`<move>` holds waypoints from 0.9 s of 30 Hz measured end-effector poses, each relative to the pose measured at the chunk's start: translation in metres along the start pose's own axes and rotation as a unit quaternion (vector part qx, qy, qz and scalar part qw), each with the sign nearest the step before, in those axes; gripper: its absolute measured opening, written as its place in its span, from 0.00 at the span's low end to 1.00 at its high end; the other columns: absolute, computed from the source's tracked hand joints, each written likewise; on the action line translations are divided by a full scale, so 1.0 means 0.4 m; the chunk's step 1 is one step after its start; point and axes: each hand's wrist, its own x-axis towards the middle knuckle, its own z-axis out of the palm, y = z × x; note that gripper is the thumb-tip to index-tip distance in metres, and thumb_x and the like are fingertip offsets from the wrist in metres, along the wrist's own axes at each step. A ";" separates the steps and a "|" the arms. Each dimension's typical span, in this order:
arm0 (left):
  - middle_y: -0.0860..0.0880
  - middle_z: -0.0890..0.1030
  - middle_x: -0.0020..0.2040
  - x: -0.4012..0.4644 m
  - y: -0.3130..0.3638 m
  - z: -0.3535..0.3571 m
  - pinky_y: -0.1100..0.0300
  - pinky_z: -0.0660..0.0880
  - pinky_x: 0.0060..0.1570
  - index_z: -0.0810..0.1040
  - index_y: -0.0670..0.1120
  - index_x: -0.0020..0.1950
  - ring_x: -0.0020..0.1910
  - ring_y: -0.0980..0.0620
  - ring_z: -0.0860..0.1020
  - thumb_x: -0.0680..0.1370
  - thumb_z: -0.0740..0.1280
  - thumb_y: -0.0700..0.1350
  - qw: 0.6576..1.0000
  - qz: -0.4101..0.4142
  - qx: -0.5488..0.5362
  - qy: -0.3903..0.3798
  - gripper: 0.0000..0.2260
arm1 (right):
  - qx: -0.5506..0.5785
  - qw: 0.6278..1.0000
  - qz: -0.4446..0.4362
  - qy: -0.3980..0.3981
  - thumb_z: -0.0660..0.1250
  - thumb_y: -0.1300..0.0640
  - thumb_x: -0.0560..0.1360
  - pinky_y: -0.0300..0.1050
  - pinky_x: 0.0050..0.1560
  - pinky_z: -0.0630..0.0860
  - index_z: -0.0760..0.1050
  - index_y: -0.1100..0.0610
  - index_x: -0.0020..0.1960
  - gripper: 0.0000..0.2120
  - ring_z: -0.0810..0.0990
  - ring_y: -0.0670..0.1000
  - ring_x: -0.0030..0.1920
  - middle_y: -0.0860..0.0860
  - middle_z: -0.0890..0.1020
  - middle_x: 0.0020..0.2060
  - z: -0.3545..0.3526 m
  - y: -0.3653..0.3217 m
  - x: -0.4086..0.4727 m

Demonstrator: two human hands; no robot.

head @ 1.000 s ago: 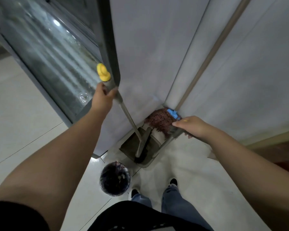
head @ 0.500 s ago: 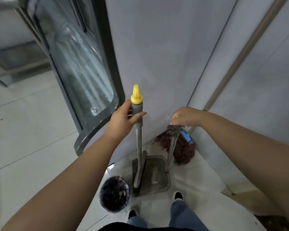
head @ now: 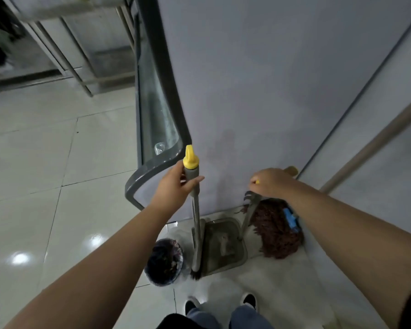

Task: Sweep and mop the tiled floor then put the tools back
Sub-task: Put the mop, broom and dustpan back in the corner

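Observation:
My left hand (head: 176, 188) grips the grey broom handle (head: 196, 210) just under its yellow cap (head: 189, 159); the broom stands upright with its dark bristles (head: 196, 274) on the floor. Beside it, the grey dustpan (head: 223, 245) stands on the tiles in the corner. My right hand (head: 273, 182) holds the top of the dustpan's handle (head: 248, 214), where a bit of yellow shows at my fingers. A brown string mop head (head: 277, 229) with a blue clip (head: 291, 220) lies against the wall behind the dustpan.
A small bin lined with a dark bag (head: 165, 262) stands on the floor left of the broom. A grey-framed glass door (head: 159, 110) stands beside the grey wall (head: 259, 91). A pale pole (head: 365, 148) leans at the right. My shoes (head: 249, 301) are below.
The view has tilted up and swung left. Both hands have risen, bringing the broom and the dustpan handle upright in the corner; the dustpan now stands nearer my feet.

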 end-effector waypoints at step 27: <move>0.48 0.78 0.43 0.004 0.016 0.034 0.79 0.66 0.35 0.71 0.42 0.61 0.39 0.54 0.73 0.78 0.64 0.47 0.997 0.049 0.057 -0.030 0.15 | 0.464 0.832 0.180 0.245 0.67 0.48 0.74 0.44 0.43 0.68 0.71 0.51 0.42 0.09 0.74 0.52 0.43 0.45 0.73 0.34 0.111 -0.041 -0.015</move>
